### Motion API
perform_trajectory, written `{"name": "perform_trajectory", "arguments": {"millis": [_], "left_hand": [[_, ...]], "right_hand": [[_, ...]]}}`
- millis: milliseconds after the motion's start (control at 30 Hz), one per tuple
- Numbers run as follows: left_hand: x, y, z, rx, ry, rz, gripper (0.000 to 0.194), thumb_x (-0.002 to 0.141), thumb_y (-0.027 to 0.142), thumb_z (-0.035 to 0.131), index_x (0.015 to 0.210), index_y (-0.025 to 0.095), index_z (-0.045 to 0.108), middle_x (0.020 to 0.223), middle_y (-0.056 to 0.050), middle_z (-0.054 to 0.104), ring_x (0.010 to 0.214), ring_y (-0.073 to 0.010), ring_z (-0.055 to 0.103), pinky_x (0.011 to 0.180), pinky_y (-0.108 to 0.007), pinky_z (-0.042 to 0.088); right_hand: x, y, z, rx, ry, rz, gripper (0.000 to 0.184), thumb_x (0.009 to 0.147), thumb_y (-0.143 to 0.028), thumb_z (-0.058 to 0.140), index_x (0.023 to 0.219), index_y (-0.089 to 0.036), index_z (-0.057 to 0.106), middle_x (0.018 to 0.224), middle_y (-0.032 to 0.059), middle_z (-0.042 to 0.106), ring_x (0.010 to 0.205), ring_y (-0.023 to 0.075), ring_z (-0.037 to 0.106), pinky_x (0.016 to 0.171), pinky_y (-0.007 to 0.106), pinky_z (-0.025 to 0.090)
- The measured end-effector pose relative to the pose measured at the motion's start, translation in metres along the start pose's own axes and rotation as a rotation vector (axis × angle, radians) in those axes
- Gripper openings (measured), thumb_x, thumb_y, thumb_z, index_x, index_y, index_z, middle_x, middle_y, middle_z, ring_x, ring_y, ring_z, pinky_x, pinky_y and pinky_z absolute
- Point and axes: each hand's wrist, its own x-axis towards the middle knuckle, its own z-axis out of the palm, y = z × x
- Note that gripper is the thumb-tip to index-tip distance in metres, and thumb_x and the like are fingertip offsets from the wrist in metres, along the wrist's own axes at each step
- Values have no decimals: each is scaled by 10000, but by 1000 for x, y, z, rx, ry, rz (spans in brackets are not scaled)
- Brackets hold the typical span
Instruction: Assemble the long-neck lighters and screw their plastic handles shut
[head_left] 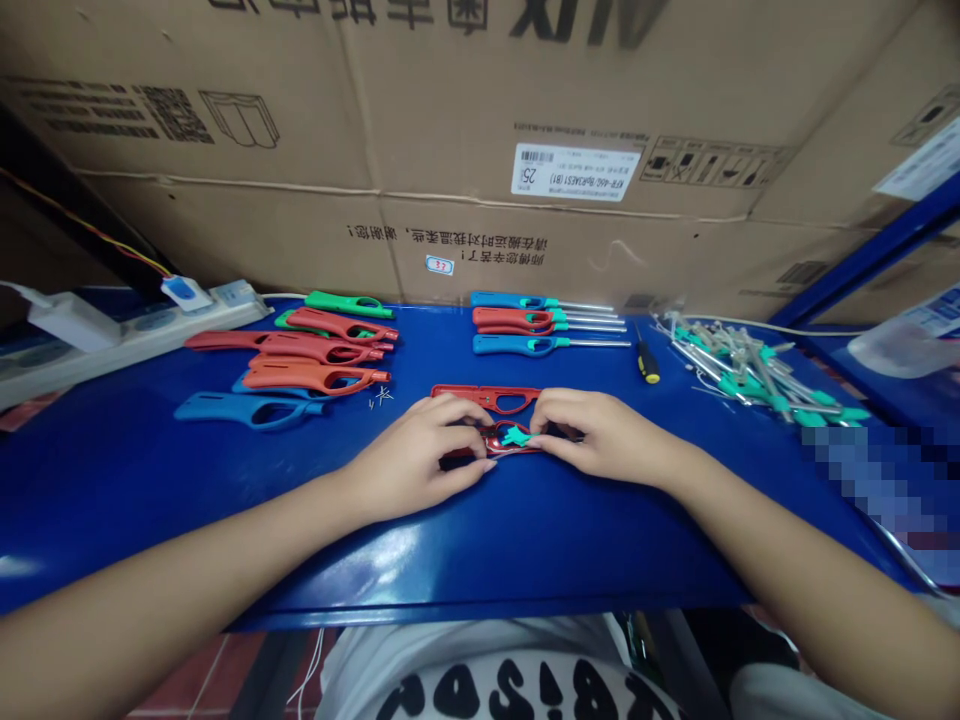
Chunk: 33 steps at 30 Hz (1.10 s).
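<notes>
Both hands meet over an opened red lighter shell at the middle of the blue table. My left hand (pixel 427 450) is closed around the near red shell half (pixel 491 440), its fingers covering much of it. With thumb and fingertips my right hand (pixel 592 430) pinches a green plastic trigger piece (pixel 516 436) at the right end of that shell. Just behind lies the other red shell half (pixel 487 396), with a handle loop. Small parts inside the near shell are too tiny to make out.
Left lie several coloured lighter shells (pixel 322 347) and small metal bits (pixel 381 397). Behind are lighters with metal rods (pixel 517 345). A screwdriver (pixel 646 362) and a pile of rods with green parts (pixel 765 375) lie right. A cardboard box (pixel 450 200) walls the back; a power strip (pixel 157 325) sits left.
</notes>
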Motion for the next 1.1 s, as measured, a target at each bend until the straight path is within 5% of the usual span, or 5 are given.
{"name": "perform_trajectory", "arguments": {"millis": [167,533,867,1100], "left_hand": [[2,-1,1,-46,5,-7,32,933,238,666,944,211,678,1131,-39,686,1106,-211,632,955,-365,479],[1,-8,10,-83,94,-63,296,916,220,695,1205,195,635,1174,-74,680,1087,-205,647,959,-348,519],[2,-8,11,-108,112,-84,254,899,238,720,1140,191,654,1123,-68,703,1054,-218,660,930,-381,536],[3,-7,11,-114,108,-101,219,901,246,719,1103,185,662,1094,-69,689,1022,-212,658,898,-357,536]], "right_hand": [[1,1,7,6,24,13,98,961,-276,622,941,-195,674,953,45,644,820,159,604,741,278,449],[3,2,9,71,81,22,109,950,-253,631,898,-190,704,925,38,624,821,150,607,761,286,464],[6,3,19,59,76,7,125,964,-240,597,933,-183,704,929,51,629,790,150,597,728,280,466],[6,3,22,-65,105,-149,182,999,-236,531,911,-173,678,904,68,647,816,169,604,723,283,468]]}}
